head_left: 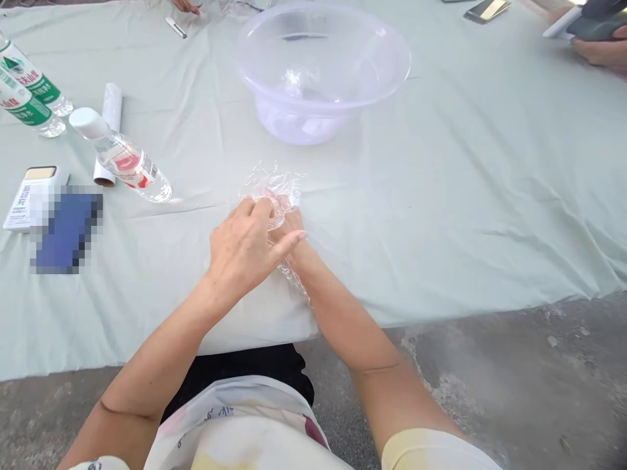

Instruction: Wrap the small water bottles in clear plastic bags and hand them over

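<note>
Crinkled clear plastic film [273,175] lies bunched over the cloth between my hands, and a strip of it trails down beside my right wrist. My left hand [245,238] is on top, its fingers bent down onto the film and its thumb stretched across my right wrist. Under it, my right hand [290,219] is among the film, its fingers partly covered and seemingly curled around it. A shiny, curved clear edge shows between the two hands; whether it is film or a small clear object I cannot tell.
A translucent purple basin [304,121] stands ahead. On the left are a clear bottle [130,163], a white roll [112,108], two green-labelled bottles [34,85], a white box [36,196] and a blurred blue item [68,232]. Other people's hands [600,52] show at the far edge.
</note>
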Demonstrator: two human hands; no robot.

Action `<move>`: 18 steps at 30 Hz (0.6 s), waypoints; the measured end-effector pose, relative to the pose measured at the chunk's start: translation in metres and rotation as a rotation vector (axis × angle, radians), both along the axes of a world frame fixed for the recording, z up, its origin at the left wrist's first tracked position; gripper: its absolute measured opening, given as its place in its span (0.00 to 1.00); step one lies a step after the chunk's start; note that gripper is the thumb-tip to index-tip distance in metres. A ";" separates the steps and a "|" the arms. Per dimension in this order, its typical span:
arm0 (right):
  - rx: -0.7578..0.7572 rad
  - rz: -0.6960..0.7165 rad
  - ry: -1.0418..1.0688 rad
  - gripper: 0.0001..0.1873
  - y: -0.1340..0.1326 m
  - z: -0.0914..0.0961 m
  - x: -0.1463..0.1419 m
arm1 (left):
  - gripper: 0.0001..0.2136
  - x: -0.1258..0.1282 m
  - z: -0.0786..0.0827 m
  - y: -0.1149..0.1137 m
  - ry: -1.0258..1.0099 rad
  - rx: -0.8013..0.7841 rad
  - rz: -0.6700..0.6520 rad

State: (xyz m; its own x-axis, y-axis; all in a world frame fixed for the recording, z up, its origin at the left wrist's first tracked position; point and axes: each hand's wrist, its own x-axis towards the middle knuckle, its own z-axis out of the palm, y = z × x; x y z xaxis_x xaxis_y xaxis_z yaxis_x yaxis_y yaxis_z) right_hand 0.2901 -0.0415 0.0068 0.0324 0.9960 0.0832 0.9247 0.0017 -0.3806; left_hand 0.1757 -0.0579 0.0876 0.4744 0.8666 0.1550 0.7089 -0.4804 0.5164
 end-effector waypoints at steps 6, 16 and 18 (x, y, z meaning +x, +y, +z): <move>-0.070 -0.022 -0.111 0.26 -0.004 0.008 0.002 | 0.07 -0.018 -0.008 -0.008 -0.037 -0.147 -0.075; -0.176 0.070 0.178 0.30 -0.008 0.027 0.018 | 0.07 -0.131 -0.046 -0.077 -0.227 -0.203 0.374; -0.262 0.059 0.231 0.41 -0.010 0.037 0.020 | 0.06 -0.136 -0.055 -0.081 -0.197 -0.106 0.286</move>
State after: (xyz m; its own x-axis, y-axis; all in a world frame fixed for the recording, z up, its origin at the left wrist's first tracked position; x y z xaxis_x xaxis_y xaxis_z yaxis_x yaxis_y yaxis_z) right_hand 0.3101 -0.0516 0.0438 -0.0376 0.9832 -0.1785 0.8156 -0.0730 -0.5740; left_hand 0.0397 -0.1394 0.0322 0.1805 0.9760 0.1220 0.6886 -0.2140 0.6929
